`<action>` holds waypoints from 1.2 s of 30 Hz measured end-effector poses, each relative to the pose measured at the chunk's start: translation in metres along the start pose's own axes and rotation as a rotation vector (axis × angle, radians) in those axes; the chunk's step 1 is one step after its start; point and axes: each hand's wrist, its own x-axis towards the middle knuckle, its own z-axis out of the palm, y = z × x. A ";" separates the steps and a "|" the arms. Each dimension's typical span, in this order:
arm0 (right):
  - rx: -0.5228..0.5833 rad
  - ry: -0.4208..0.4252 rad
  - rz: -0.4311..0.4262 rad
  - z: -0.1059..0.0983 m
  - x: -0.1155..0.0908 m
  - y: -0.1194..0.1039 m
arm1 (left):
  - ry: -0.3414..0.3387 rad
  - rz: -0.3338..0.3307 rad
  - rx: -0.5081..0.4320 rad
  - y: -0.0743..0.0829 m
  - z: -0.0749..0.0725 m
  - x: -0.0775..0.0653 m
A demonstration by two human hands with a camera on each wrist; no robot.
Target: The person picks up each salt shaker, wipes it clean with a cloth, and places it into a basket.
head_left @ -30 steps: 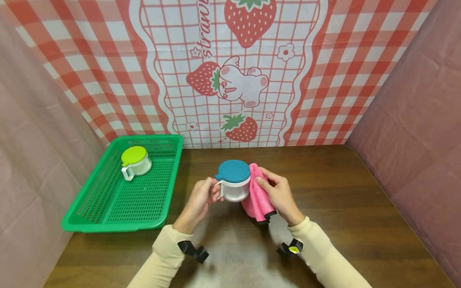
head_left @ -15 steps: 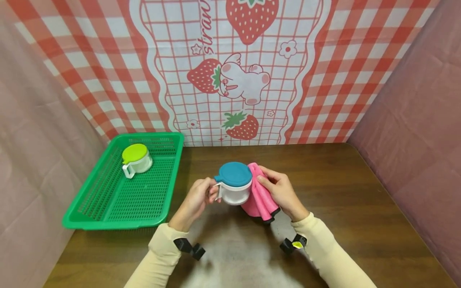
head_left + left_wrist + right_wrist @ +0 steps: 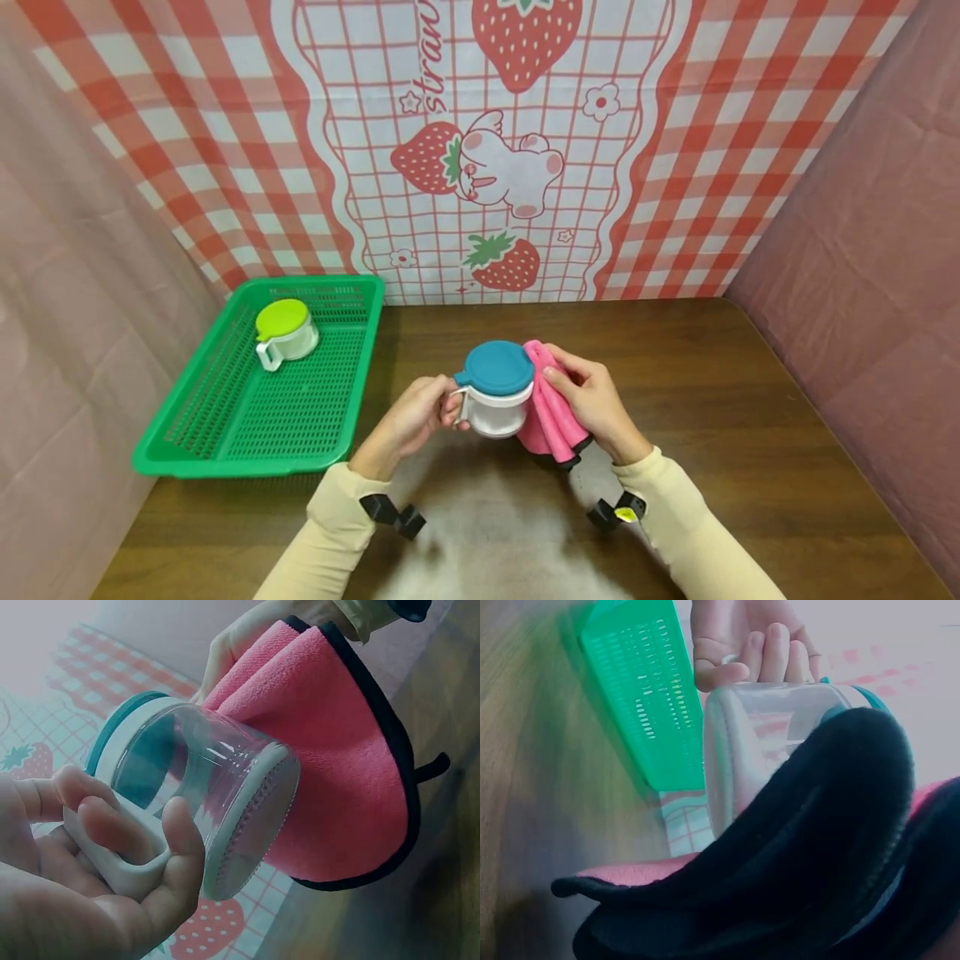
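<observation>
A clear jar (image 3: 498,414) with a blue lid (image 3: 498,367) and a white side handle is held up over the table. My left hand (image 3: 412,419) grips it by the handle (image 3: 124,851), fingers curled through the loop in the left wrist view. My right hand (image 3: 596,402) pinches a pink cloth (image 3: 553,417) with black edging and presses it against the jar's right side. Below the jar the cloth hangs in folds. In the right wrist view the black edging (image 3: 780,862) covers much of the jar, and my right fingers are hidden.
On the left of the table (image 3: 712,417) stands a green basket (image 3: 243,468). Inside it, near the back, sits a similar jar (image 3: 296,342) with a lime-green lid (image 3: 282,317). A strawberry-print checked cloth (image 3: 360,208) hangs behind the table, with plain pinkish drapes at both sides.
Both hands have shifted slightly right and a little toward me, carrying the jar and the pink cloth together. The grips look the same. The basket stays put.
</observation>
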 end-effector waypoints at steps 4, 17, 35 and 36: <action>0.031 0.000 -0.008 -0.001 -0.002 -0.001 | 0.008 0.011 0.004 -0.003 0.001 0.001; 0.081 0.061 0.033 -0.002 0.000 0.007 | 0.100 0.040 -0.105 -0.006 0.000 0.002; -0.006 -0.172 0.021 -0.008 -0.001 0.005 | 0.072 0.061 -0.094 -0.009 -0.005 0.000; -0.001 -0.171 0.032 -0.008 -0.001 0.005 | 0.069 0.062 -0.090 -0.009 -0.005 0.000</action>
